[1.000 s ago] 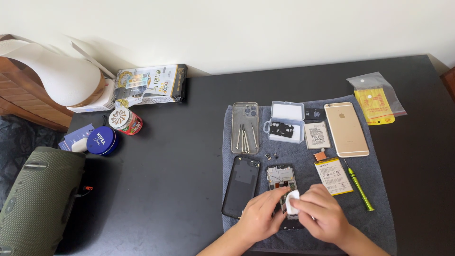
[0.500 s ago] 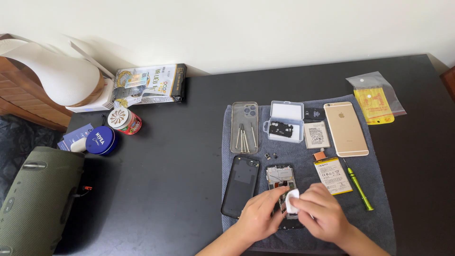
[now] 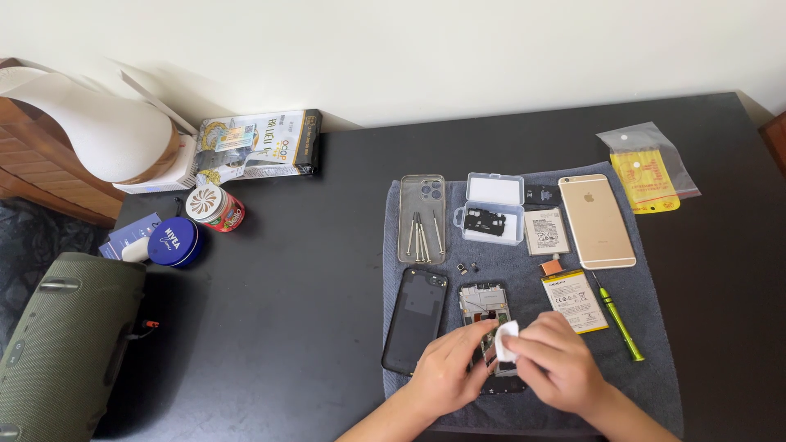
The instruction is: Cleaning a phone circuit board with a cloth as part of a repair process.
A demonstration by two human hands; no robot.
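- You are steadying the opened phone frame [image 3: 489,327] with your left hand [image 3: 446,375], its grip closing loosely around the frame's lower left edge so the frame is not sliding on the grey mat [image 3: 655,376].
- Your right hand [image 3: 557,368] is pinching a small white wipe [image 3: 505,340] between thumb and fingers, pressing it onto the frame's exposed inside; the narrow pinch is keeping the wipe to one small spot.
- The frame is lying flat near the front edge of the mat, just right of the black back cover [image 3: 416,319].
- The green screwdriver [image 3: 620,323] and a loose battery [image 3: 575,300] are waiting just to the right, within easy reach.
- Farther back, the clear case [image 3: 422,218] is serving as a tray for metal tools, beside the small parts box [image 3: 490,209] and the gold phone [image 3: 597,221] lying face down.
- The black desk [image 3: 286,286] is carrying tins and a box at far left, well apart.
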